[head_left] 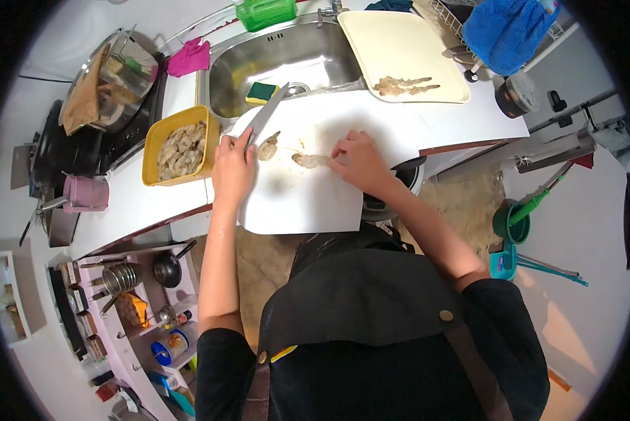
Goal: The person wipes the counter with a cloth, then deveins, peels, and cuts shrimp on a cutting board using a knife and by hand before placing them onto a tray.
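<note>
A single shrimp [309, 161] lies near the middle of the frame on a white board [297, 207], its body greyish and translucent-looking, darker and browner at its left end and paler toward the right, where the fingers cover its tip. It looks slightly curved and wet, though the finer markings are too small to make out. The right hand [360, 163], just right of center, has its fingertips drawn together and pinches that pale end. Left of center, the left hand [233, 170] is closed around the handle of a knife [269, 112], whose grey blade slants up and to the right toward the sink [283, 67] at the top of the frame. Between the two hands lies a smaller shrimp piece [268, 148], mottled yellowish brown, with a dark, narrow end pointing up. At left, a yellow tub [150, 158] holds a heap of grey, glossy-looking shrimps [181, 151] packed against one another. Toward the upper right, long, ragged, pale-brown pieces [404, 85] lie side by side on the lower part of a cream-colored board [399, 45].
</note>
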Motion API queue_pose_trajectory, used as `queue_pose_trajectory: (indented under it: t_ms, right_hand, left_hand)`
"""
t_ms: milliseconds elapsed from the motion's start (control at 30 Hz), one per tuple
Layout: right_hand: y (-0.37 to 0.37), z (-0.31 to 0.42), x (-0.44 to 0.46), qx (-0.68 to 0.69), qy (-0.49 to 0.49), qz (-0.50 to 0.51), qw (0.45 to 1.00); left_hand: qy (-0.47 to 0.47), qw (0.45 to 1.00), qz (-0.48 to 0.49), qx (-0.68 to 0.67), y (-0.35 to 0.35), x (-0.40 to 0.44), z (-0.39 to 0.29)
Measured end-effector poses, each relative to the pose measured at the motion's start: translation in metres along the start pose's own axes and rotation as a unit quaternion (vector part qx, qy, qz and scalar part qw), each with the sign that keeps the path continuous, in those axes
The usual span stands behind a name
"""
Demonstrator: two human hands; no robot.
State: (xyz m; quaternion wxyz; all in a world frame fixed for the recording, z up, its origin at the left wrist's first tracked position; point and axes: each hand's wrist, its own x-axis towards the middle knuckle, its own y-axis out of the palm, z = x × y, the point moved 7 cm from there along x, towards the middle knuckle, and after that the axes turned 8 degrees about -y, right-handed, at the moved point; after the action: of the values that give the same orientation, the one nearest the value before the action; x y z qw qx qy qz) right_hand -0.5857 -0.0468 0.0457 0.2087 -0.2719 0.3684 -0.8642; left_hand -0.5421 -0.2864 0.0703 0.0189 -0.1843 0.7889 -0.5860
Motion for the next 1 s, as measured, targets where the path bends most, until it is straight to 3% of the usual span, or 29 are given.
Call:
queue_pose_trajectory:
  t_ms: [133, 233, 367, 400, 433, 533, 633, 733, 1000]
  right_hand:
    - [0.000, 0.009, -0.005, -0.027, 0.001, 0.017, 0.999]
    - [0.005, 0.008, -0.006, 0.006, 0.002, 0.040, 0.999]
    - [-0.001, 0.007, -0.005, 0.042, -0.106, 0.024, 0.993]
    - [-0.004, 0.005, -0.004, 0.059, -0.129, 0.025, 0.990]
    - [-0.006, 0.005, -0.004, 0.075, -0.152, 0.026, 0.985]
    - [-0.010, -0.003, -0.008, 0.098, -0.155, 0.010, 0.983]
    - [-0.009, -0.006, -0.015, 0.117, -0.135, 0.001, 0.984]
    - [-0.014, 0.001, -0.018, 0.127, -0.138, -0.039, 0.981]
    - [-0.007, -0.004, -0.015, 0.132, -0.103, -0.021, 0.986]
  left_hand:
    - [0.002, 0.999, 0.006, 0.032, 0.008, -0.001, 0.004]
    - [0.053, 0.994, -0.085, 0.051, -0.013, -0.009, -0.019]
    - [0.178, 0.959, 0.001, -0.219, -0.003, -0.018, -0.067]
    - [0.170, 0.950, 0.068, -0.253, 0.007, -0.023, -0.076]
    - [0.163, 0.935, 0.134, -0.286, 0.015, -0.028, -0.082]
    - [0.119, 0.938, 0.212, -0.248, 0.028, -0.040, -0.078]
    - [0.090, 0.947, 0.182, -0.250, 0.024, -0.049, -0.077]
    - [0.135, 0.954, 0.098, -0.248, 0.009, -0.052, -0.101]
    - [0.126, 0.962, 0.063, -0.233, 0.029, -0.051, -0.119]
